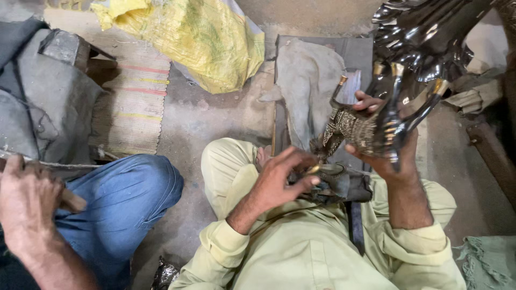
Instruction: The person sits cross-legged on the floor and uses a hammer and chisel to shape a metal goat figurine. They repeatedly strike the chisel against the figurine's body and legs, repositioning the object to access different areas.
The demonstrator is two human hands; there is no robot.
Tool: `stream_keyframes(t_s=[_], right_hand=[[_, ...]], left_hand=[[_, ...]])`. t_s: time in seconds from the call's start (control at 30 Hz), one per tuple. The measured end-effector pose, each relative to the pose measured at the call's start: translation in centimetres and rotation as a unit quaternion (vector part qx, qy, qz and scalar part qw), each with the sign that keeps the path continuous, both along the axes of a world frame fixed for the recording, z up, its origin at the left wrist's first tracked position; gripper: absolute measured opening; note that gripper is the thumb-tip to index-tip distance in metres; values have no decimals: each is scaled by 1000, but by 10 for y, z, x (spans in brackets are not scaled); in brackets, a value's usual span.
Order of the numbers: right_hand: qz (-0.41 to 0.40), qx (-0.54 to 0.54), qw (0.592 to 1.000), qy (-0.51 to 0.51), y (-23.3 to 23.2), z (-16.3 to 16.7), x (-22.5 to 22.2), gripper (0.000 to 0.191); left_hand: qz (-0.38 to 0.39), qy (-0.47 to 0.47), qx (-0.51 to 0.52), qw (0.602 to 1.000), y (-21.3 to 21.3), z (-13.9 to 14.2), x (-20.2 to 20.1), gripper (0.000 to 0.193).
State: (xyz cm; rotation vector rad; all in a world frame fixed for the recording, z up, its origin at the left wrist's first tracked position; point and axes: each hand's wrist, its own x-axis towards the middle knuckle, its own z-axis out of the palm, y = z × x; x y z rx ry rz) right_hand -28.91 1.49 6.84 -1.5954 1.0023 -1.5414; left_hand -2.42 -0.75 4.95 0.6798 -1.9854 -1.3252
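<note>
Black glossy figurine [424, 48] with gold details is held up at the right side, above the lap, and its lower ornamented part is gripped from below by the right hand [389, 156]. Nearer to the body, the left hand [282, 177] is closed with its fingers around a small dark tool [328, 177], which is kept over the lap in light green clothes. At the left, the hand of another person [27, 204] is seen beside a knee in blue trousers [126, 201]. Farther away, a grey cloth [306, 86] is laid on the concrete floor [209, 118], and a yellow sack [199, 40] lies behind it.
</note>
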Motion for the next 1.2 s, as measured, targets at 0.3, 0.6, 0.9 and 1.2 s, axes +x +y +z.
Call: stream_keyframes(t_s=[0.3,0.6,0.9,1.2], right_hand=[[79,100,959,-253,1,-45,-17,73],[23,156,973,-168,-8,-28,-8,73],[-6,187,981,-60,-20,-14,0,69],[-20,177,982,-57,-22,-9,1,69]], left_hand=[[1,-42,-94,995,25,-11,-21,32],[27,34,-22,999,20,-14,-16,27],[59,34,47,997,14,-14,-14,19],[87,14,17,996,18,-11,-17,24]])
